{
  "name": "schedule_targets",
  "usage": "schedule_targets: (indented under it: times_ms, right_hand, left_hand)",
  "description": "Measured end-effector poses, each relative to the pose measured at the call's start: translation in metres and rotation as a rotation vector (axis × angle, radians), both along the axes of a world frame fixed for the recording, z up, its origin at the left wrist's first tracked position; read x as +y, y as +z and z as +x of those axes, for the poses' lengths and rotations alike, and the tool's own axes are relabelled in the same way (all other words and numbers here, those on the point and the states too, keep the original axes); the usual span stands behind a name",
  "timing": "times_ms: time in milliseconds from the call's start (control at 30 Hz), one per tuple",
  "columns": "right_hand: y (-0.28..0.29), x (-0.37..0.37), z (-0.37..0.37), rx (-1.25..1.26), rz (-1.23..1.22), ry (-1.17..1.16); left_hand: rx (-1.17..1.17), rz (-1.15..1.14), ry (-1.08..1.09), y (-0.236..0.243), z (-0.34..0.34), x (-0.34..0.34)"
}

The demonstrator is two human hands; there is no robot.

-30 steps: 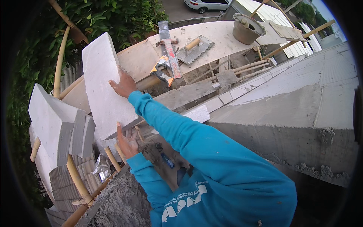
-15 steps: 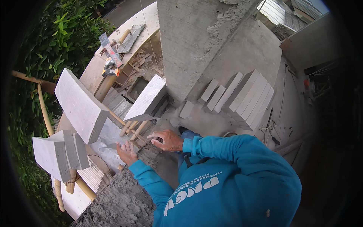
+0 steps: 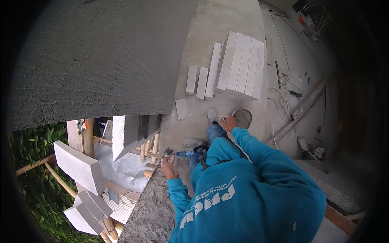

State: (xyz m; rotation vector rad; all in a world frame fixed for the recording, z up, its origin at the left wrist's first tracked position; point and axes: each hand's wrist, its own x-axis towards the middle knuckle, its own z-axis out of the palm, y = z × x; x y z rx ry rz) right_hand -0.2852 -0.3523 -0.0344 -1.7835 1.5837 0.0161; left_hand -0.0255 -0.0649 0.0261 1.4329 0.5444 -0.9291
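My right hand (image 3: 229, 123) hovers beside a round bucket (image 3: 250, 124) of grey mortar on the floor. Its fingers are loosely bent and apart, and nothing shows in them. My left hand (image 3: 168, 167) is over the edge of a rough, mortar-covered wall top (image 3: 148, 206). Its fingers point away from me, apart, with no object visible in them. A clear bottle with blue on it (image 3: 184, 153) lies just right of the left hand, near my shoe.
A row of white blocks (image 3: 242, 65) stands on the floor ahead, with narrower pieces (image 3: 202, 82) beside it. More white blocks (image 3: 79, 166) rest on bamboo scaffolding (image 3: 60, 180) at left. A large grey rendered wall (image 3: 101, 60) fills the upper left. Cables (image 3: 285, 109) lie at right.
My view has turned rightward and down, so the bucket now shows fully. My right hand has moved away from my left, out toward the bucket. My left hand stays near the wall top.
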Motion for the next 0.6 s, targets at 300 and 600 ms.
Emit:
schedule_targets:
  times_ms: [300,600]
  right_hand:
    - [-0.060,-0.039,-0.108,0.055,0.202,-0.247]
    - [-0.069,-0.058,-0.131,-0.158,0.259,-0.236]
  left_hand:
    - [-0.342,0.149,-0.673,-0.038,-0.058,-0.156]
    - [-0.806,0.449,-1.528,-0.199,-0.170,-0.392]
